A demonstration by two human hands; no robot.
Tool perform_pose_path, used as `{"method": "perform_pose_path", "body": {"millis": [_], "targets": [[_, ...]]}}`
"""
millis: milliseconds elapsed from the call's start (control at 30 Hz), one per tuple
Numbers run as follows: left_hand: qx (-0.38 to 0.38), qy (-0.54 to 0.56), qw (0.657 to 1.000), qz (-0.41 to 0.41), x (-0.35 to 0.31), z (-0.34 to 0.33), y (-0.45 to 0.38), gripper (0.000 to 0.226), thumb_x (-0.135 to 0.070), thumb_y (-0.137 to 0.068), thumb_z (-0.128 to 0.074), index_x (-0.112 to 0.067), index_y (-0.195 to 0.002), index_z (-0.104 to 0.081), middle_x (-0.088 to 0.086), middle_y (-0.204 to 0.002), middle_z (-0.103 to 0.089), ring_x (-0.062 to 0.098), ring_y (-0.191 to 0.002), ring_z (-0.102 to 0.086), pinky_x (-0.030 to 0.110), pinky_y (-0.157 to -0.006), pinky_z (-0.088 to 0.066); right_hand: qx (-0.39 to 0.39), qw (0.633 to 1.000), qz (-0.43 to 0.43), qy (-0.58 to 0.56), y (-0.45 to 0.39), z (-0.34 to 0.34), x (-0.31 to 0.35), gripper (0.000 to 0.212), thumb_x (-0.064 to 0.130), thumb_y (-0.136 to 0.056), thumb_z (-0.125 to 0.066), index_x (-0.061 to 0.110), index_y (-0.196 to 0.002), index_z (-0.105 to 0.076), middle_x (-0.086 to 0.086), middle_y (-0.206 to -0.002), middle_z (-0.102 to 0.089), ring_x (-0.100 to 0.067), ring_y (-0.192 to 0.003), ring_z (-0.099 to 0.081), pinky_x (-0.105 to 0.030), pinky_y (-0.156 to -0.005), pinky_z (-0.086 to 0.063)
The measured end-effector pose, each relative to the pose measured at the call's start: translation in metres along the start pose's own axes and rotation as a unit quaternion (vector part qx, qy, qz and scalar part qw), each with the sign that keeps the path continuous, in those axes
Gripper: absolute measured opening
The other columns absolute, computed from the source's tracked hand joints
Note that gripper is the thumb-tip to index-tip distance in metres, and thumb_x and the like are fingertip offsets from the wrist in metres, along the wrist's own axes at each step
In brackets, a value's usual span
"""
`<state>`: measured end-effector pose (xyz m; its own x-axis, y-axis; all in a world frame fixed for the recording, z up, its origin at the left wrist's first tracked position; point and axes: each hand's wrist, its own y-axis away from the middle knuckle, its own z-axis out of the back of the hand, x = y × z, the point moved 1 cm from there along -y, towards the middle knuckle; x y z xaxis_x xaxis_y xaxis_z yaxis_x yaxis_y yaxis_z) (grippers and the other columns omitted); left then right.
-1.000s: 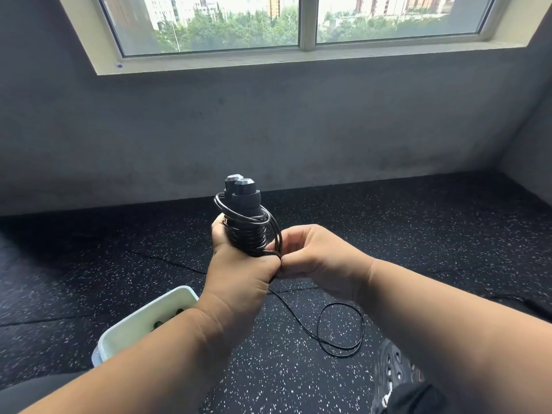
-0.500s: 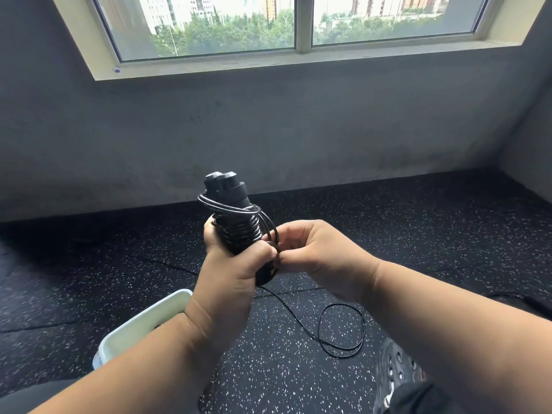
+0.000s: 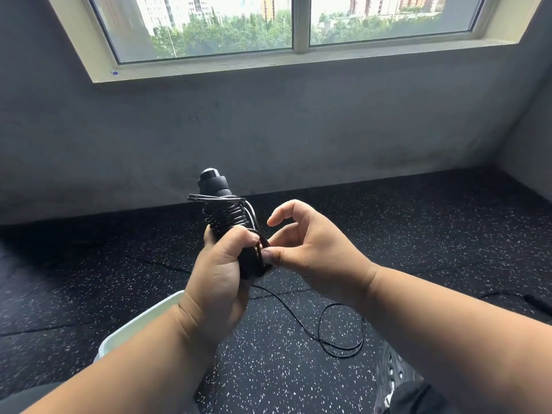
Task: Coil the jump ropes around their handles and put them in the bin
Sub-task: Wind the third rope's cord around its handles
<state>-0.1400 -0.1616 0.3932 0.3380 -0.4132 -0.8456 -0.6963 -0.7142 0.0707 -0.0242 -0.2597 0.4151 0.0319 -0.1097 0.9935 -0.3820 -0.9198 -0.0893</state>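
A dark speckled floor (image 3: pixel 388 234) is seen below a grey wall (image 3: pixel 268 130) with a window (image 3: pixel 292 22) at the far side. A white bin (image 3: pixel 140 324) is set on the floor at near left, partly hidden by the left forearm. A dark shoe (image 3: pixel 394 372) is glimpsed at near right. The left hand (image 3: pixel 221 276) is closed around the lower part of the black handles (image 3: pixel 218 189), held upright at centre, tilted slightly left. Rope (image 3: pixel 230 215) is seen coiled in many turns around the handles above the fist. The right hand (image 3: pixel 310 249) is placed just right of the handles, thumb and a fingertip pinched on the rope by the lower coils, the index finger curled and raised. The loose rope tail (image 3: pixel 340 327) is trailed down to the floor, looped at near right of the bin.
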Motion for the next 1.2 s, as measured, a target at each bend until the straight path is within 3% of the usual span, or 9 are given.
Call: {"method": "perform_pose_path", "body": {"millis": [133, 333, 467, 567, 667, 800, 933, 1100, 1200], "targets": [[0.032, 0.014, 0.999, 0.025, -0.002, 0.004, -0.004, 0.059, -0.013, -0.07, -0.069, -0.015, -0.125, -0.048, 0.014, -0.1, -0.055, 0.026, -0.086, -0.065, 0.052, -0.085, -0.057, 0.009, 1.0, 0.018, -0.011, 0.001, -0.002, 0.0, 0.03, -0.011, -0.085, -0.075, 0.012, -0.095, -0.059, -0.022, -0.084, -0.071, -0.026, -0.076, -0.066, -0.036, -0.074, -0.056], [0.009, 0.017, 1.0, -0.005, -0.002, 0.005, -0.007, 0.065, -0.02, -0.062, -0.073, -0.015, -0.124, -0.05, 0.012, -0.1, -0.053, 0.034, -0.099, -0.058, 0.039, -0.071, -0.057, -0.06, 0.996, -0.013, -0.059, 0.002, -0.011, -0.006, 0.024, -0.008, -0.086, -0.076, -0.001, -0.107, -0.068, -0.017, -0.089, -0.076, -0.018, -0.079, -0.07, -0.026, -0.075, -0.058], [-0.002, 0.013, 1.0, -0.001, 0.004, 0.005, -0.006, 0.066, -0.02, -0.063, -0.074, -0.01, -0.124, -0.051, 0.025, -0.106, -0.055, 0.044, -0.101, -0.061, 0.05, -0.086, -0.055, -0.051, 0.998, -0.02, -0.026, 0.003, -0.012, -0.004, 0.01, -0.009, -0.087, -0.073, -0.006, -0.096, -0.073, -0.017, -0.086, -0.076, -0.016, -0.076, -0.068, -0.024, -0.073, -0.057], [-0.003, 0.001, 1.0, -0.016, 0.004, 0.001, -0.003, 0.069, -0.022, -0.059, -0.075, -0.012, -0.123, -0.051, 0.013, -0.102, -0.052, 0.027, -0.086, -0.059, 0.042, -0.073, -0.053, -0.045, 0.999, -0.021, -0.008, 0.004, -0.011, -0.001, 0.015, -0.015, -0.085, -0.062, -0.005, -0.089, -0.073, -0.008, -0.077, -0.071, -0.009, -0.067, -0.063, -0.018, -0.065, -0.052], [0.009, 0.006, 1.0, -0.015, 0.004, -0.001, -0.001, 0.074, -0.02, -0.06, -0.075, -0.002, -0.127, -0.053, 0.011, -0.107, -0.053, 0.028, -0.093, -0.055, 0.041, -0.074, -0.053, -0.035, 0.999, -0.03, 0.005, 0.003, -0.012, 0.0, 0.014, -0.014, -0.084, -0.059, -0.007, -0.088, -0.07, -0.007, -0.075, -0.067, -0.01, -0.067, -0.059, -0.017, -0.065, -0.05], [0.034, 0.015, 0.999, 0.007, 0.007, 0.001, -0.002, 0.067, -0.016, -0.06, -0.074, -0.016, -0.123, -0.052, 0.01, -0.107, -0.049, 0.028, -0.096, -0.05, 0.047, -0.081, -0.049, 0.022, 0.998, -0.049, 0.028, 0.002, -0.005, 0.003, 0.027, -0.017, -0.084, -0.056, 0.007, -0.083, -0.069, -0.002, -0.075, -0.065, -0.01, -0.07, -0.058, -0.018, -0.068, -0.049], [0.068, 0.034, 0.995, 0.065, 0.009, 0.004, -0.003, 0.071, -0.015, -0.058, -0.073, -0.012, -0.125, -0.048, 0.013, -0.109, -0.049, 0.03, -0.098, -0.048, 0.041, -0.079, -0.053, 0.056, 0.995, -0.05, 0.065, 0.002, -0.001, 0.004, 0.033, -0.018, -0.086, -0.052, 0.011, -0.081, -0.067, 0.003, -0.072, -0.063, -0.005, -0.067, -0.055, -0.014, -0.066, -0.047], [0.073, 0.032, 0.994, 0.079, 0.008, 0.005, -0.004, 0.048, -0.011, -0.06, -0.066, -0.007, -0.105, -0.049, 0.011, -0.086, -0.05, 0.021, -0.079, -0.053, 0.037, -0.077, -0.047, 0.085, 0.994, -0.043, 0.055, 0.003, -0.002, 0.003, 0.034, -0.017, -0.089, -0.052, 0.012, -0.081, -0.066, 0.006, -0.074, -0.063, -0.003, -0.071, -0.055, -0.014, -0.069, -0.046], [0.061, 0.037, 0.994, 0.078, 0.008, 0.003, -0.004, 0.058, -0.014, -0.056, -0.07, -0.008, -0.11, -0.047, 0.011, -0.084, -0.05, 0.021, -0.077, -0.054, 0.037, -0.075, -0.048, 0.091, 0.995, -0.032, 0.039, 0.002, -0.003, 0.001, 0.029, -0.017, -0.091, -0.053, 0.009, -0.086, -0.066, 0.004, -0.079, -0.064, -0.007, -0.077, -0.056, -0.016, -0.075, -0.048]]}}
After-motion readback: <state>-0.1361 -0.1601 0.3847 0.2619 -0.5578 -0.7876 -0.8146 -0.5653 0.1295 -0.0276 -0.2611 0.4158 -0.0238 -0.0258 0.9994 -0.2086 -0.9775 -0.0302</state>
